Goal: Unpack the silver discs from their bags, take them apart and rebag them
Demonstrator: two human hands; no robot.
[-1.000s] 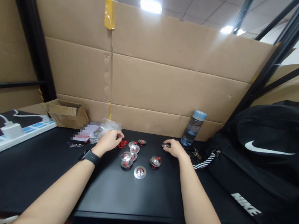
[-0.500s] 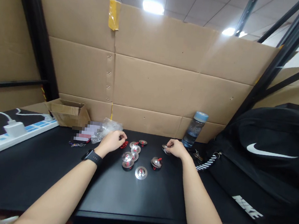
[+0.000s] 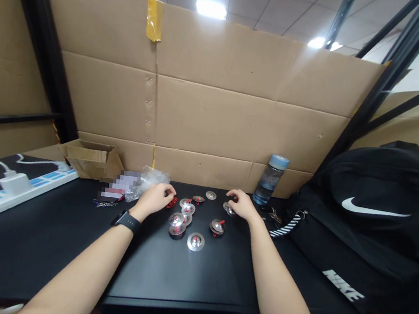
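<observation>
My left hand (image 3: 157, 198), with a black watch on its wrist, rests half-curled beside a small bundle of red cord loops (image 3: 171, 202); a gap shows between its finger and thumb. My right hand (image 3: 242, 205) is over two or so metal finger cymbals (image 3: 227, 207), its fingers apart and partly covering them. A plain finger cymbal (image 3: 210, 195) lies to the left of those fingertips. Between the hands, several finger cymbals with red loops (image 3: 188, 209) overlap in a loose row. A stacked pair (image 3: 217, 226) and a single finger cymbal (image 3: 196, 241) lie nearer to me.
A water bottle (image 3: 270, 180) stands behind my right hand, with keys (image 3: 275, 215) and a black backpack (image 3: 371, 231) to its right. Left of my left hand are a clear plastic bag (image 3: 148, 183), a small carton (image 3: 93, 159) and a white power strip (image 3: 24, 191). Cardboard walls the back.
My right hand has opened from its pinch on a finger cymbal and lifted slightly. A plain finger cymbal now shows to its left. My left hand stays in place; the view shifts slightly.
</observation>
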